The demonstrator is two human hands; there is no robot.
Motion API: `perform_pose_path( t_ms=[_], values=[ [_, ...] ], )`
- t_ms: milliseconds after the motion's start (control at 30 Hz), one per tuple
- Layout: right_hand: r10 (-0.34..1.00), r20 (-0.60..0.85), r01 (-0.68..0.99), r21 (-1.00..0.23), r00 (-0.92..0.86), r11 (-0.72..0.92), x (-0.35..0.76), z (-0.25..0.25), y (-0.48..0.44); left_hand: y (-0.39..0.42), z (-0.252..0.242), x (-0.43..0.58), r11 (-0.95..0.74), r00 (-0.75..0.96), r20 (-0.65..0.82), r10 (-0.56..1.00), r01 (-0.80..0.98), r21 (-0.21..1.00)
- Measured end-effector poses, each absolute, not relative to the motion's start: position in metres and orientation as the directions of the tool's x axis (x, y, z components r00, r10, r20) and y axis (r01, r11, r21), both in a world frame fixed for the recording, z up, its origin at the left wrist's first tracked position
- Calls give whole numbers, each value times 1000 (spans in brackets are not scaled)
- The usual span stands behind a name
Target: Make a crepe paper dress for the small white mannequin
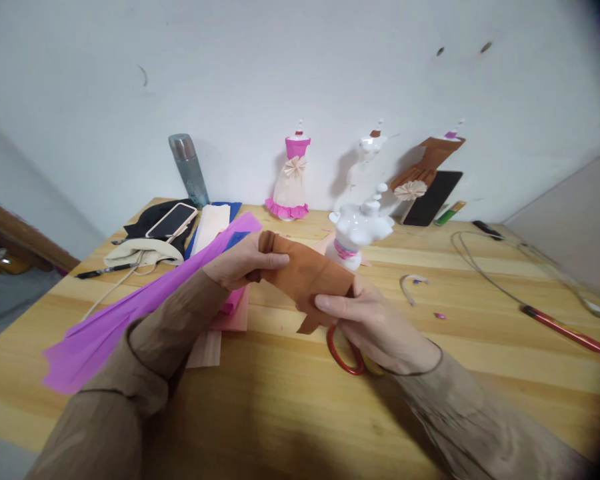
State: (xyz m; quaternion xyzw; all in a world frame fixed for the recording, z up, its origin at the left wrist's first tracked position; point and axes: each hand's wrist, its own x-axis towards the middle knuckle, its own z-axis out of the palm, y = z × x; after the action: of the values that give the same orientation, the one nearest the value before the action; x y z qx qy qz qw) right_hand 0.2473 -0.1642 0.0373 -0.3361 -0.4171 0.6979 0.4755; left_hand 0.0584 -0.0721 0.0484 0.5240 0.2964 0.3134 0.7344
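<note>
A brown piece of crepe paper (310,270) is stretched between my two hands above the wooden table. My left hand (243,261) pinches its rolled or folded left end, thumb on top. At the other end my right hand (367,313) grips the paper between thumb and fingers, and a narrow strip hangs below. Under my right hand lies a pair of scissors, of which a red handle loop (347,353) shows; the rest is hidden. Just behind the paper stands a small white mannequin (363,227) with a pink band round its waist.
Purple crepe paper (155,303) runs along the left. Behind it are a phone (173,221), a cream pouch (143,252) and a bottle (190,170). Dressed mannequins in pink (297,147) and brown (433,157) stand by the wall. A red-handled tool (563,328) with a cord lies right.
</note>
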Motion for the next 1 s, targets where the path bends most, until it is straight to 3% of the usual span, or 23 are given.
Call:
perform_pose_path(
  t_ms=[167, 433, 567, 700, 1000],
  values=[
    [951, -52, -356, -920, -305, -165, 251, 45, -169, -68, 45, 53, 211, 551, -54, 833, -226, 951],
    [984, 70, -324, -946, -163, 13, 252, 50, -171, -75, 47, 58, 279, 574, -34, 818, -346, 896],
    [990, 99, -228, -971, -99, 74, 256, 51, -170, -75, 47, 55, 235, 622, -2, 783, -293, 927],
    [993, 71, -172, -984, -93, 54, 259, 55, -171, -74, 52, 55, 190, 613, -67, 787, -138, 972],
    [993, 117, -144, -982, 27, 120, 266, 56, -166, -79, 54, 63, 163, 491, -5, 871, -280, 946]
  ],
)
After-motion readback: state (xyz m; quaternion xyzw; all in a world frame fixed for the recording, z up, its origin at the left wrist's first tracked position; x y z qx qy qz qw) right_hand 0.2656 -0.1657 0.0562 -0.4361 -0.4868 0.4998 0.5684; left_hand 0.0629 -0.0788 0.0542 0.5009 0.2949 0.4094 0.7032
